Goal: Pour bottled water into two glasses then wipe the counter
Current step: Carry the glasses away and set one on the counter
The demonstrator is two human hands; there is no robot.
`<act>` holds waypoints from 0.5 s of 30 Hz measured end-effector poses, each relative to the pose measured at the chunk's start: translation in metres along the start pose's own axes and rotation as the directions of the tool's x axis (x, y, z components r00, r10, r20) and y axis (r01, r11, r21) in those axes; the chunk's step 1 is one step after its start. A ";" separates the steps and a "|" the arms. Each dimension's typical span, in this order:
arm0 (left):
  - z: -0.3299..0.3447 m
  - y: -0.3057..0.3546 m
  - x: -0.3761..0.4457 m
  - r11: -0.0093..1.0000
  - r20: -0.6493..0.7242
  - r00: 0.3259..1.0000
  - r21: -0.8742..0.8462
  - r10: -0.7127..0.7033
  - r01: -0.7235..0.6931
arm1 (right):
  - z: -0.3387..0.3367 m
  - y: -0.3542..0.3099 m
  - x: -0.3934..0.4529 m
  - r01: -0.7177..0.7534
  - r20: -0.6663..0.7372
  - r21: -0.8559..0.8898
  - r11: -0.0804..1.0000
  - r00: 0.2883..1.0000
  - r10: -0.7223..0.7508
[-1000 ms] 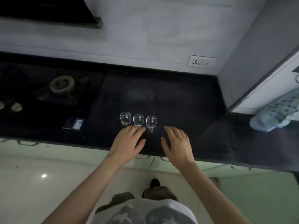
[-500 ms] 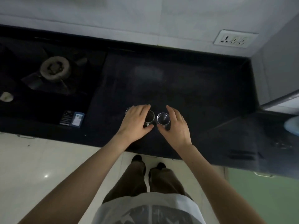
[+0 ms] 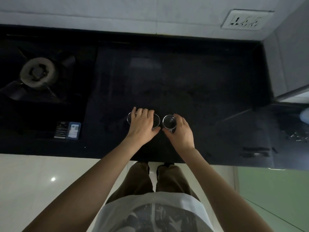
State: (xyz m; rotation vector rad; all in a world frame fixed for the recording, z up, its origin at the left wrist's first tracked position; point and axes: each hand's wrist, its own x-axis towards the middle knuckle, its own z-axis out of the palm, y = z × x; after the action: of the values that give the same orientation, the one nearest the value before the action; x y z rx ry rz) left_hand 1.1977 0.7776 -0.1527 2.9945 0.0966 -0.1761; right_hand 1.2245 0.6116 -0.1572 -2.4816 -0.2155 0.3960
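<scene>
Since a second ago your hands have gone from hovering short of the three glasses to sitting right on them, and your head has tipped further down over the counter [image 3: 192, 77].

Your left hand [image 3: 142, 125] now lies over two of the glasses — only a sliver of rim shows on either side of it, the left glass [image 3: 129, 118] peeking out past your knuckles and the middle glass [image 3: 157, 120] showing beside your thumb. Its fingers are curled down over them, thumb pressed in at the near side, so it grips rather than rests. Your right hand [image 3: 181, 131] wraps the right glass [image 3: 169, 121] from its right side, thumb at the near edge, fingers curved round the far wall; that glass's mouth is open to view and it stands upright on the dark counter, just beside the middle glass.

All three glasses stand near the counter's front edge. To the left lies the stove burner [image 3: 37, 72], with a small sticker label [image 3: 67, 130] on the hob's front corner (its print is too small to read). A wall socket [image 3: 245, 20] sits on the wall at upper right.
</scene>
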 end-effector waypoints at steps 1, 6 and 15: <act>0.001 0.000 0.002 1.000 0.005 1.000 -0.012 -0.004 0.004 | 0.000 0.000 0.000 -0.001 -0.003 0.006 1.000 1.000 0.001; -0.001 0.001 0.003 0.998 0.010 0.999 -0.030 -0.051 0.051 | 0.000 0.002 0.002 -0.002 0.001 0.036 0.999 1.000 0.002; -0.001 0.006 0.006 0.995 0.026 0.998 -0.073 -0.061 0.063 | -0.001 0.003 0.002 0.020 -0.010 0.046 0.999 1.000 -0.019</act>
State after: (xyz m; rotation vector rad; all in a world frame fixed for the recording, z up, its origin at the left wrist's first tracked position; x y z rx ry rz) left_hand 1.2041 0.7718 -0.1519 2.9166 0.1890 -0.2104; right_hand 1.2270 0.6096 -0.1589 -2.4338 -0.2242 0.3768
